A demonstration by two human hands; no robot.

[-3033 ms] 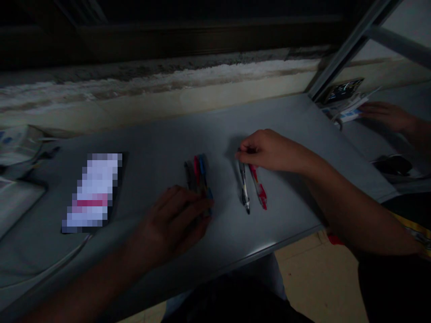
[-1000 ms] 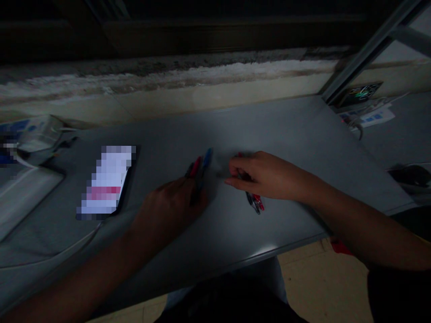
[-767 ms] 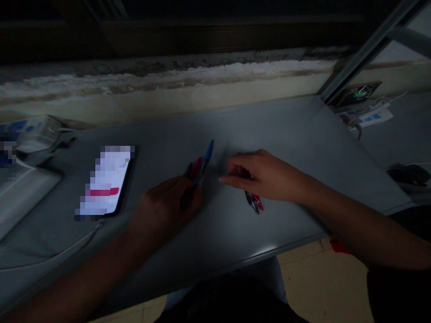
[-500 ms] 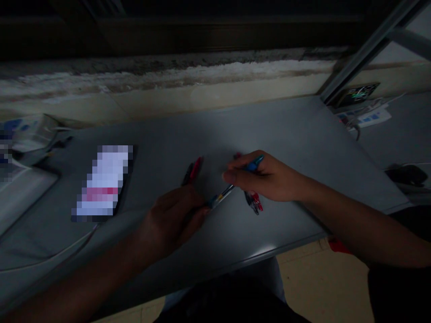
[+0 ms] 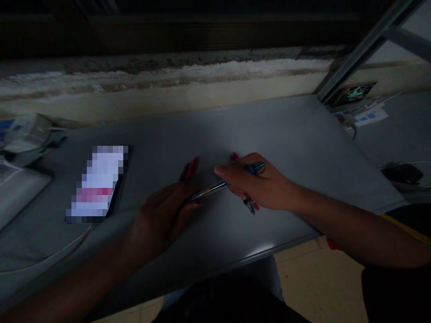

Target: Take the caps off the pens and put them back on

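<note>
My right hand point(image 5: 257, 181) is closed around a clear-barrelled pen point(image 5: 210, 191) whose blue end pokes out above the knuckles. The pen slants down leftward to my left hand point(image 5: 160, 215), where thumb and fingers pinch its other end; that tip is hidden in dim light. Just beyond my left fingers, a red pen part point(image 5: 192, 167) and a black pen part point(image 5: 184, 172) lie side by side on the grey desk point(image 5: 286, 130). Under my right hand lie more red and black pen parts point(image 5: 249, 206), mostly covered by the palm.
On the left lies a phone point(image 5: 97, 184) with a lit, blurred screen and a cable point(image 5: 50, 258). A pale box point(image 5: 28, 132) stands at the back left. A metal post point(image 5: 357, 49) rises at the back right, beside a small lit display point(image 5: 358, 92) and a dark object point(image 5: 402, 174).
My left hand has shifted left, and the gap between the hands is wider. The pen lies at a flatter slant, with more clear barrel showing. The view has shifted slightly.
</note>
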